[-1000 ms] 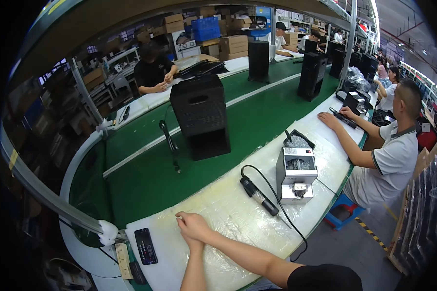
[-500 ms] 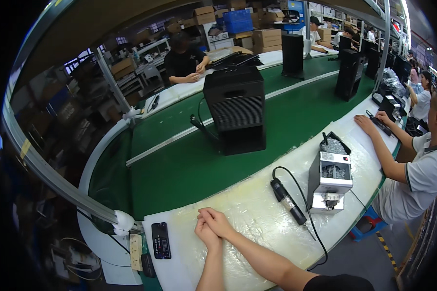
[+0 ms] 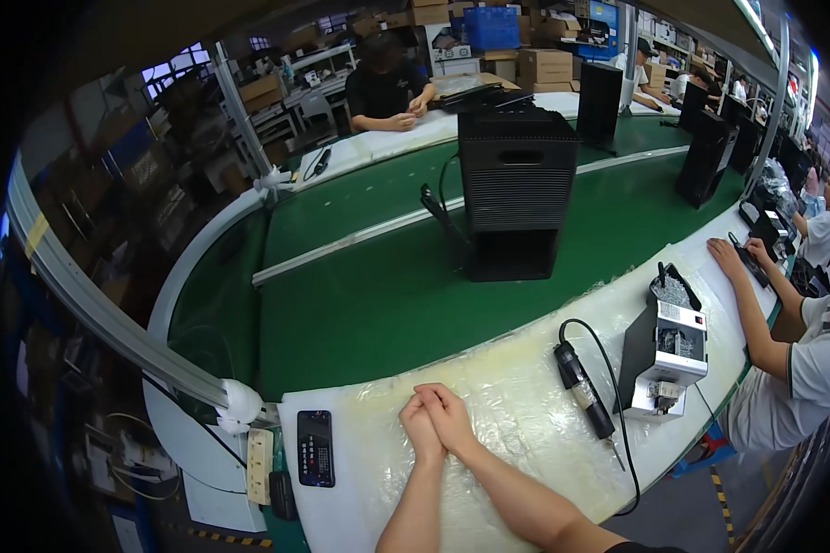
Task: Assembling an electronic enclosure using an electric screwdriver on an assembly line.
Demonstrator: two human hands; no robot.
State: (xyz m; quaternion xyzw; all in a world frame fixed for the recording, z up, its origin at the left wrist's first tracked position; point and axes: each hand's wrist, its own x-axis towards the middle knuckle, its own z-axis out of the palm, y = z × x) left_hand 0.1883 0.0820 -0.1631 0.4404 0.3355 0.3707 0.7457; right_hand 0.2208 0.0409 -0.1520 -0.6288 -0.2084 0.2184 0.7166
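Observation:
Over the plastic-covered worktop (image 3: 507,461), my left hand (image 3: 420,431) and my right hand (image 3: 452,422) are clasped together. The right lies across the left with its fingers closed, and the left's fingers are partly hidden beneath it. No object shows between them. Left of the hands, a black phone (image 3: 316,449) lies with its screen up. To the right rests a corded electric screwdriver (image 3: 583,392), its bit pointing toward the near edge. Beyond it stands a silver and black screw feeder (image 3: 681,355), with a black tray of screws (image 3: 674,288) behind.
On the green conveyor (image 3: 369,323) stands a large black cabinet (image 3: 516,198) with a cable. Another black cabinet (image 3: 707,158) is farther right. A co-worker (image 3: 793,341) sits at the right; another person (image 3: 389,88) is across the belt. A metal post (image 3: 111,304) and power strip (image 3: 259,465) border the left.
My view has turned slightly, so the scene sits farther right in the picture. The hands stay clasped at about the same place on the worktop.

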